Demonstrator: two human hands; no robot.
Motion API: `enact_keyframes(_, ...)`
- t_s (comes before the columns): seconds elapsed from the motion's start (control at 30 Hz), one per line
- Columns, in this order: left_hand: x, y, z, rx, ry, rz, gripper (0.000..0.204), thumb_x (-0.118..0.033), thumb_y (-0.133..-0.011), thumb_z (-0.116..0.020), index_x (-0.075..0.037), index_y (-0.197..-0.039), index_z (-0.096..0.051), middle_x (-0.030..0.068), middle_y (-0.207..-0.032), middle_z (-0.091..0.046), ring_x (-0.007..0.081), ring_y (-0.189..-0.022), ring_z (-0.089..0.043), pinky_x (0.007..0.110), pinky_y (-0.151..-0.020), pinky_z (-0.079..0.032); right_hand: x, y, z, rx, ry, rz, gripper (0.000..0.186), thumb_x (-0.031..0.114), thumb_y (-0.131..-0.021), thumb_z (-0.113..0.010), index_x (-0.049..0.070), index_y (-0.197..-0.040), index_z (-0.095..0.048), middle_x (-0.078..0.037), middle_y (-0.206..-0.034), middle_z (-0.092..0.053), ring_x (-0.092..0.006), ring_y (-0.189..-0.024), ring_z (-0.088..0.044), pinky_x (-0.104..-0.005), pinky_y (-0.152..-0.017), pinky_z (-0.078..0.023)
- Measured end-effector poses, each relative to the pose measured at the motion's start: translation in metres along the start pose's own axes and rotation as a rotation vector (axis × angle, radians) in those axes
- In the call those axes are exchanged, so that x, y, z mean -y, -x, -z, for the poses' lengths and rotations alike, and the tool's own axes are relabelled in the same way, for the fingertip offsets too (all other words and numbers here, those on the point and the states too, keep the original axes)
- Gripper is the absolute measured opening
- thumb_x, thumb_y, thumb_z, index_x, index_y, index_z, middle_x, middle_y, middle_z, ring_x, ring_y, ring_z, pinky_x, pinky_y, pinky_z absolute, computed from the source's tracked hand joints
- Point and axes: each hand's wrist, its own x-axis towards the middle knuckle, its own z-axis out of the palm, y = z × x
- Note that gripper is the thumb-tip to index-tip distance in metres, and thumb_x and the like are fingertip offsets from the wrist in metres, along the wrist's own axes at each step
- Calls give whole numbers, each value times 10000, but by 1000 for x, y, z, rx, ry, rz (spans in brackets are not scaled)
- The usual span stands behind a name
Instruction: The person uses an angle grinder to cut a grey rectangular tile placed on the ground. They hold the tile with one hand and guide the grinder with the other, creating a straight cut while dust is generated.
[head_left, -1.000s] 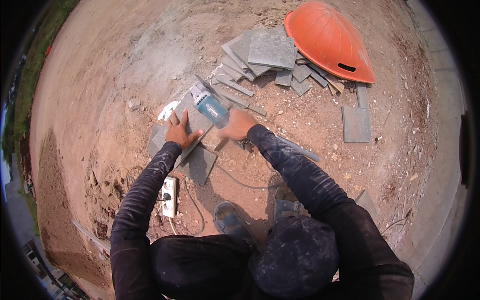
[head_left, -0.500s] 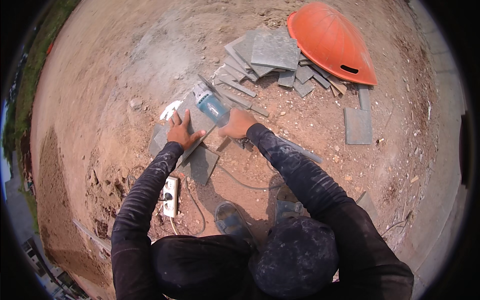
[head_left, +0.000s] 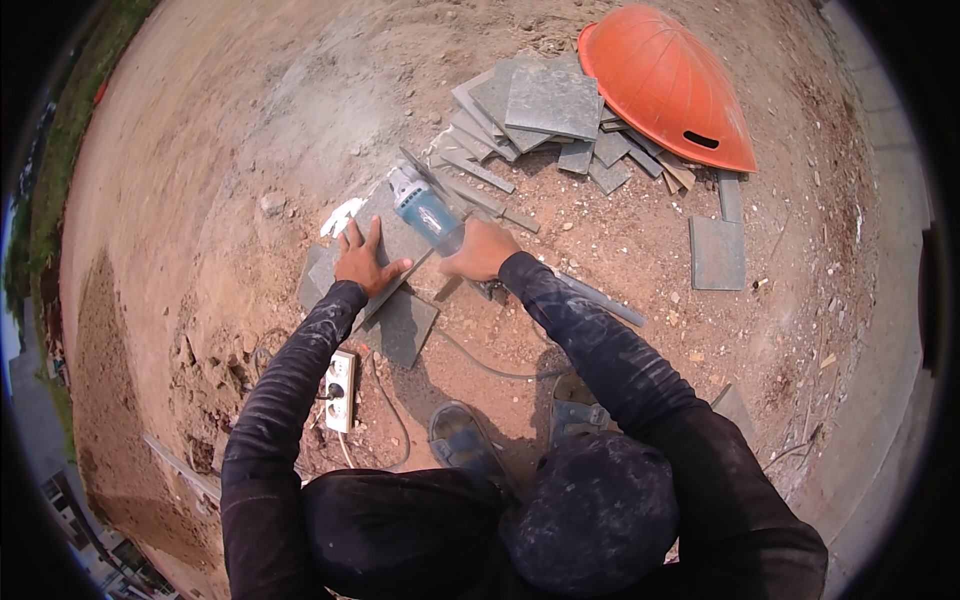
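The blue angle grinder (head_left: 425,212) is gripped at its rear end by the right hand (head_left: 482,250), its disc positioned at the far right edge of a grey tile (head_left: 384,212). The tile is laid over other pieces on the dirt and is steadied from above by the left hand (head_left: 368,262), its fingers spread. Beyond, a tile pile (head_left: 553,103) is partly covered by an orange basin (head_left: 665,85); a white power strip (head_left: 340,385) is seen beside the left forearm.
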Motion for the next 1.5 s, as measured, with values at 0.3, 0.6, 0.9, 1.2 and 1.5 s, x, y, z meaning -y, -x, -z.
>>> enact_keyframes(0.3,-5,2,6,18,6,14,1106,-787,-675,-611,-235,-1528,-174,272,-1552,-97,516,-1400,-150,664,-1001,-340,-2,8,0,-25,3,16,702,422,-597,-735,-87,-1066,-616,-274,-1044,-655,-381,-991,-646,-393,-865,-514)
enact_keyframes(0.6,-6,2,7,30,3,19,1101,-779,-686,-611,-232,-1529,-162,273,-1550,-97,521,-1397,-151,651,-1007,-346,-8,19,0,-22,-21,20,750,439,-601,-740,-101,-1097,-578,-288,-1070,-640,-389,-987,-646,-403,-866,-512)
enact_keyframes(0.9,-4,2,7,14,-9,2,1109,-795,-684,-595,-228,-1530,-156,298,-1538,-115,552,-1376,-168,600,-1032,-351,-10,27,3,-25,-12,30,746,442,-598,-738,-117,-1066,-582,-287,-1022,-654,-392,-949,-658,-402,-838,-521)
enact_keyframes(1.2,-7,3,10,16,0,-17,1114,-787,-691,-601,-185,-1527,-176,349,-1512,-123,593,-1343,-194,550,-1068,-327,-11,28,4,-31,-8,27,716,433,-593,-735,-115,-1035,-601,-280,-988,-665,-383,-911,-671,-400,-810,-530)
enact_keyframes(1.5,-8,4,12,26,-17,-10,1124,-798,-686,-591,-188,-1529,-165,350,-1512,-120,595,-1346,-180,557,-1065,-327,-11,25,4,-28,-2,30,704,428,-592,-732,-102,-1040,-612,-279,-996,-666,-384,-924,-670,-402,-819,-530)
